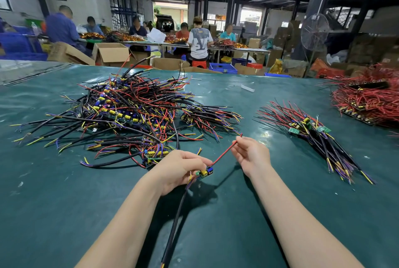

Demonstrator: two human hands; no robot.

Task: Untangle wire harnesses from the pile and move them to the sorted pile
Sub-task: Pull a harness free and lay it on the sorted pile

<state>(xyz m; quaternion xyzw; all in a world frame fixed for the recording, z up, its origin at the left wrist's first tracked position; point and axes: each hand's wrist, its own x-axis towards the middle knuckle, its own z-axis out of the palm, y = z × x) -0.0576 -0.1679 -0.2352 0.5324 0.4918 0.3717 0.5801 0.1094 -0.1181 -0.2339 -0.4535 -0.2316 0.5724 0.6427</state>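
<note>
Harness cable exits bottom edge (left hand half-hides its board)

The tangled pile of black, red, yellow and blue wires sprawls left of the table's middle; the sorted pile lies fanned toward its right edge. A harness, a small board with a taut red wire, is held above the front edge.

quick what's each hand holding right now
Left hand: closed, gripping the small circuit board of one harness.
Right hand: closed, pinching that harness's red wire.
</note>
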